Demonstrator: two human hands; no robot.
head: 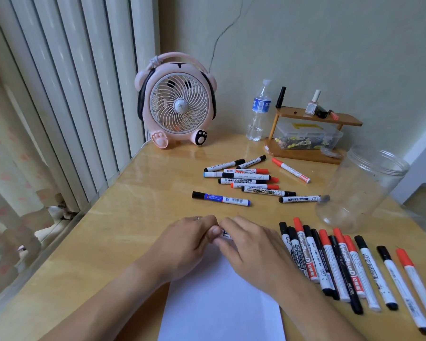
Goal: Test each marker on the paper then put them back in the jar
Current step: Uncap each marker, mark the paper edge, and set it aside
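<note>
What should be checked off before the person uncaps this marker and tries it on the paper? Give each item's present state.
1. Marker held: ok. Both the left hand and the right hand have a grip on one marker between them.
2. Cap off: cannot tell, the fingers hide its ends.
3. Paper in reach: ok. The white paper lies directly under the hands.
4. Paper unmarked: ok on the visible part; the rest is covered by the arms.
5. Jar ready: ok. The clear jar stands open, with no markers inside.
6. Tested and untested piles kept apart: cannot tell which group is which.
</note>
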